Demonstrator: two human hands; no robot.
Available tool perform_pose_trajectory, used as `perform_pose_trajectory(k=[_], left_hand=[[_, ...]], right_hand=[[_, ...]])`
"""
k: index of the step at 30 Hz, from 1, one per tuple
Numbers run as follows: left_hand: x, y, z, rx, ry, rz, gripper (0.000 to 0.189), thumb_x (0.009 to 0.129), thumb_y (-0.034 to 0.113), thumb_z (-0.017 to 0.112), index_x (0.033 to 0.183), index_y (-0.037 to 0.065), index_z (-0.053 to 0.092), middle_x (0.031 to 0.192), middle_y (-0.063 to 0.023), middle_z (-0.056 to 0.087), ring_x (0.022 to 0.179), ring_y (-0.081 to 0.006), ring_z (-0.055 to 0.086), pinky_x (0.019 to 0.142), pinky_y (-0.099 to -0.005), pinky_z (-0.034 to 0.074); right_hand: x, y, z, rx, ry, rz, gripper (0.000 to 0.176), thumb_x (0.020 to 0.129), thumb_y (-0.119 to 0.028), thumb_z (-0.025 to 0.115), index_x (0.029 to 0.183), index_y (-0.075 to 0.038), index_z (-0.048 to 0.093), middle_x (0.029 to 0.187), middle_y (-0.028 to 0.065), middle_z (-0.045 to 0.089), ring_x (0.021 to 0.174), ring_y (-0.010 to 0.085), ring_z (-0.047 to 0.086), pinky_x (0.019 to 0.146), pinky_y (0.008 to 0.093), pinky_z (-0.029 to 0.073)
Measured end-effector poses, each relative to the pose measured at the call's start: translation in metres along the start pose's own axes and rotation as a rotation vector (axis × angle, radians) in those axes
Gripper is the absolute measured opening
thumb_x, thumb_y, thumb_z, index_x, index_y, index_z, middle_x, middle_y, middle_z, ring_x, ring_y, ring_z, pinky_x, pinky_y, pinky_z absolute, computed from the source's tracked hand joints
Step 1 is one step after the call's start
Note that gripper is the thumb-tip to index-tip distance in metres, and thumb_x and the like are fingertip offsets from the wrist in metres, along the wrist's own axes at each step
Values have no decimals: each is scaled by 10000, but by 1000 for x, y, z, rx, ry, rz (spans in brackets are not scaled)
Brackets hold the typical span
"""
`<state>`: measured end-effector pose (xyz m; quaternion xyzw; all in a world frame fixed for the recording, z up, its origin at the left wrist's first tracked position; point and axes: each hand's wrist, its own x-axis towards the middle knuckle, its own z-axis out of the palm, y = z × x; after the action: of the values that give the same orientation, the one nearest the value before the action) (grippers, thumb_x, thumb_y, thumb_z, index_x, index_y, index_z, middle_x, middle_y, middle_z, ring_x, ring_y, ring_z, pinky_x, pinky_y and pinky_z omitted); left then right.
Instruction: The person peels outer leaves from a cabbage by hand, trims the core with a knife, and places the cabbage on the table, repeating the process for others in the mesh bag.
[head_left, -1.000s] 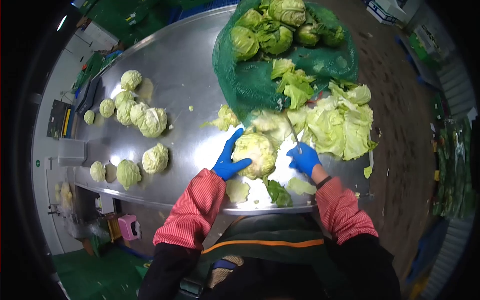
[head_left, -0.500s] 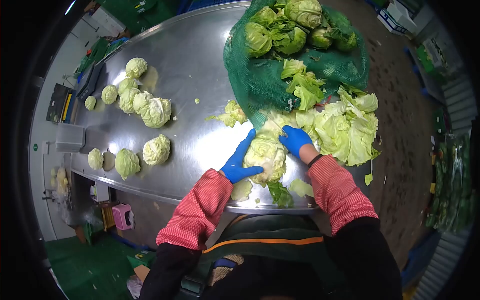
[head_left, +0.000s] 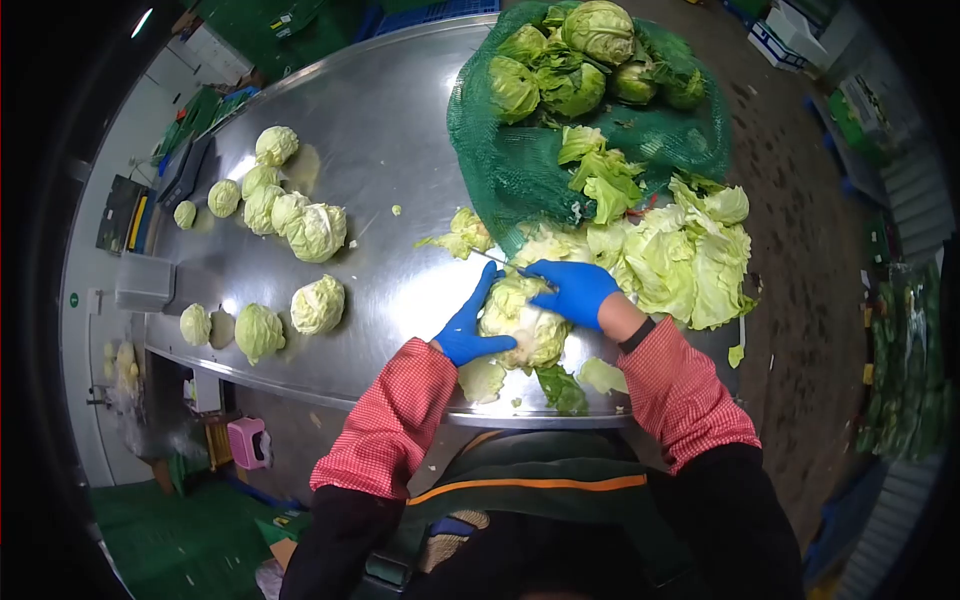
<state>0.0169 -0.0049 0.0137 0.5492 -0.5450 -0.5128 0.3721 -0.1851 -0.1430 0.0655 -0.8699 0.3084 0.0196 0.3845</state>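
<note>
Gripping a knife, the right hand reaches over the cabbage, which sits just nearer the person than the green net; the left hand clasps its left side

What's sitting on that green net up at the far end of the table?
Whole cabbages are bunched toward the green net's far side, with loose leaves nearer. Anything beneath them is covered.

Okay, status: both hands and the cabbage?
Left hand gripping cabbage by its side. Right hand holding knife at cabbage's far edge. Loose leaves close on the right, mesh bag beyond.
</note>
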Motion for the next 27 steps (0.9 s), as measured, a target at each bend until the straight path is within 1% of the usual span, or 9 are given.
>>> perform_pose_trajectory(k=[3, 10, 14, 17, 18, 19, 22, 23, 27], left_hand=[[0, 5, -1, 44, 6, 24, 1200, 675, 309, 851, 1519, 50, 38, 1518, -194, 257, 1416, -300, 244, 1154, -384, 212], [-8, 9, 12, 157, 25, 91, 1054, 739, 249, 800, 1514, 57, 111, 1523, -171, 263, 1419, -286, 234, 1164, -375, 186], [-23, -8, 30, -414, 432, -124, 971, 765, 202, 787, 1494, 70, 161, 1450, -178, 335, 1329, -331, 378, 1081, -434, 366], [-27, 4, 61, -472, 640, -262, 840, 738, 209, 817, 1369, 12, 298, 1299, -168, 428, 1224, -299, 485, 987, -421, 454], [-28, 8, 65, -482, 661, -323, 827, 724, 224, 831, 1339, 3, 324, 1276, -164, 438, 1211, -287, 496, 980, -414, 457], [-31, 3, 60, -139, 596, -346, 833, 646, 291, 876, 1255, -4, 391, 1224, -183, 453, 1233, -312, 475, 983, -418, 440], [-23, 25, 36, 655, 581, 122, 940, 571, 330, 903, 1289, -7, 398, 1276, -203, 446, 1199, -346, 470, 999, -437, 412], [-12, 32, 31, 532, 445, 155, 971, 561, 350, 883, 1321, -17, 402, 1329, -256, 418, 1298, -406, 370, 1081, -442, 337], [32, 34, 20, 483, 211, 150, 992, 586, 395, 863, 1374, 23, 389, 1317, -254, 428, 1229, -399, 448, 1031, -437, 397]], right_hand=[[7, 13, 0, 48, 58, 34, 423, 853, -450, 578, 1196, -204, 593, 993, 144, 682, 959, 344, 641, 823, 429, 506], [33, 60, 36, -59, 281, 410, 354, 869, -413, 550, 1108, -156, 588, 1019, 184, 671, 946, 389, 630, 806, 475, 497], [-8, 33, 32, 193, 382, 368, 713, 840, -598, 558, 1365, -128, 448, 1112, 238, 642, 1008, 380, 628, 883, 448, 479], [-31, 14, 40, 494, 15, 361, 890, 811, -654, 564, 1477, -126, 300, 1181, 273, 605, 1109, 391, 589, 949, 419, 452], [-32, 12, 54, 319, 199, 282, 885, 805, -640, 577, 1480, -140, 300, 1187, 264, 605, 1093, 376, 599, 948, 407, 454], [-33, 19, 53, 299, 178, 253, 878, 801, -631, 586, 1479, -148, 305, 1188, 260, 604, 1089, 369, 602, 940, 407, 458], [-31, 40, 43, 333, 90, 233, 825, 816, -600, 583, 1466, -157, 333, 1197, 241, 604, 1084, 358, 602, 929, 409, 460], [-32, 44, 42, 360, 57, 236, 803, 824, -589, 578, 1459, -158, 344, 1202, 233, 603, 1083, 357, 601, 928, 411, 460], [-44, 24, 36, 112, 375, 323, 509, 939, -441, 458, 1339, -127, 485, 1183, 194, 614, 985, 376, 621, 861, 432, 494]])
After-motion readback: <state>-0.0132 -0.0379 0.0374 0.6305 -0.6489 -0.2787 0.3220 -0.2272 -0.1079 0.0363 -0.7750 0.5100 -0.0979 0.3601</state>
